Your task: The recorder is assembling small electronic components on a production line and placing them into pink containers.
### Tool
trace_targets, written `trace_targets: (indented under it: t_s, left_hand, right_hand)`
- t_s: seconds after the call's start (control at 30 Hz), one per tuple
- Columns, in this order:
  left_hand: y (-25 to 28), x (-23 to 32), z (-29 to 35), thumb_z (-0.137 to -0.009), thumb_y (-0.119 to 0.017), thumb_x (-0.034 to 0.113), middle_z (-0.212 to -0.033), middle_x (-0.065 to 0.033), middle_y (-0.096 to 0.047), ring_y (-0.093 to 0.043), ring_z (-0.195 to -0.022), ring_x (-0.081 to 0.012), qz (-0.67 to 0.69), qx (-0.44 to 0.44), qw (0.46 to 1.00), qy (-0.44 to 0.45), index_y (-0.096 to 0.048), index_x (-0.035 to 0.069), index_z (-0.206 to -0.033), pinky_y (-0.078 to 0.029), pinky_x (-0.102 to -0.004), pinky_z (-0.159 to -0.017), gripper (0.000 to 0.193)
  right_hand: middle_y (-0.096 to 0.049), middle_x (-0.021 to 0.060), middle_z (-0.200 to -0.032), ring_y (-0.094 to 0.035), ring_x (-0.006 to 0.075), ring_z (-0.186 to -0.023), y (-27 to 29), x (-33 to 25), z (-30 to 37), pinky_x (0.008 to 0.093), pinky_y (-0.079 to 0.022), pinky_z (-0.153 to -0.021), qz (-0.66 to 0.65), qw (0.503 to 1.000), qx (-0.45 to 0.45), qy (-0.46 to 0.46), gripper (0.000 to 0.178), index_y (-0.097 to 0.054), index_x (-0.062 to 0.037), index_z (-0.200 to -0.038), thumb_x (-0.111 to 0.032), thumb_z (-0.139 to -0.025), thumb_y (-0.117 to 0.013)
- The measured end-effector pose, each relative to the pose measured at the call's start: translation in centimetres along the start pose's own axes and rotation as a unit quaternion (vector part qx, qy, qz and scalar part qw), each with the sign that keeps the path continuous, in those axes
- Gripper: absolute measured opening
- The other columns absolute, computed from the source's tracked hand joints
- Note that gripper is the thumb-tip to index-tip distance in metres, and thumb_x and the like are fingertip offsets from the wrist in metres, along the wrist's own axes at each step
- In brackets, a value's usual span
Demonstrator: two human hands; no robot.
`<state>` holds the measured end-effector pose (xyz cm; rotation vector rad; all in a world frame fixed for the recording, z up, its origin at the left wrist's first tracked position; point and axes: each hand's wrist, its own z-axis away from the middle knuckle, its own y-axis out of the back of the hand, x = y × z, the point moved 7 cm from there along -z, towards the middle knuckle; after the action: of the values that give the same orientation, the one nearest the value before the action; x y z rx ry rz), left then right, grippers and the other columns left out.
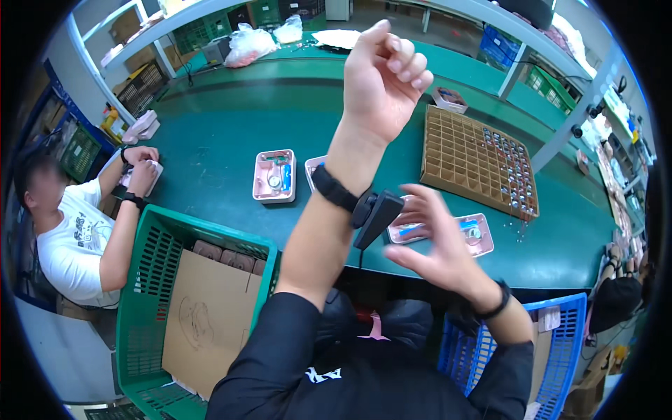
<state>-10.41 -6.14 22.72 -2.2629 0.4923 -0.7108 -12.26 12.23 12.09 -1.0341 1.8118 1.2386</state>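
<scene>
My left hand [387, 84] is raised over the table, fingers loosely curled in and nothing visible in them. A black strap [333, 189] circles that wrist and carries a black box-shaped device [380, 218]. Just right of the device, my right hand [441, 241] is held open with spread fingers, holding nothing. Below and behind it lies a pale pink open case [483, 245] with a blue part and a round part, partly covered by the hand. Another such case [259, 192] stands left of my left forearm. A third case [310, 166] is mostly hidden behind that forearm.
A brown divided tray [455, 154] with small wired metal parts lies at right. A green crate [133, 336] with cardboard stands at lower left, a blue crate [575, 329] at lower right. A co-worker [77, 224] sits at left, handling a pale case. Shelf posts [560, 140] rise behind.
</scene>
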Motion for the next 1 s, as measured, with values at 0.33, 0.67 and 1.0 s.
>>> trace_targets:
  t_s: [0.33,0.67,1.0]
  left_hand:
    - [1.7,9.6,4.1,-0.094,-0.066,0.019,-0.057,-0.0047,-0.053,-0.050,-0.049,-0.0229,-0.698,0.118,0.524,-0.474,-0.057,0.008,-0.063,-0.040,-0.0392,-0.048,0.035]
    - [-1.3,0.9,5.2,-0.084,-0.069,0.016,-0.060,-0.0091,-0.061,-0.063,-0.057,-0.0298,-0.870,-0.007,0.312,-0.382,-0.055,0.011,-0.057,-0.051,-0.0421,-0.054,0.031]
    - [-0.8,-9.1,17.1,-0.097,-0.072,0.028,-0.094,-0.0050,-0.063,-0.060,-0.086,-0.0084,-0.519,0.026,0.853,0.050,-0.052,0.005,-0.120,-0.048,-0.0249,-0.073,0.038]
  right_hand:
    - [-0.061,0.0026,-0.080,-0.055,0.0085,-0.054,-8.9,2.1,-7.6,0.0256,-0.042,-0.045,-0.284,0.951,0.015,-0.123,0.038,-0.050,-0.0032,-0.110,-0.020,-0.094,-0.080]
    - [-0.060,0.0006,-0.079,-0.056,0.0077,-0.059,-10.1,-0.1,0.0,0.0234,-0.042,-0.048,-0.213,0.969,0.112,0.052,0.035,-0.053,-0.0016,-0.112,-0.011,-0.092,-0.080]
    - [-0.052,-0.0009,-0.067,-0.044,0.0105,-0.051,12.3,5.1,-1.6,0.0258,-0.036,-0.045,-0.368,0.859,0.349,0.069,0.024,-0.059,-0.0106,-0.091,-0.027,-0.108,-0.056]
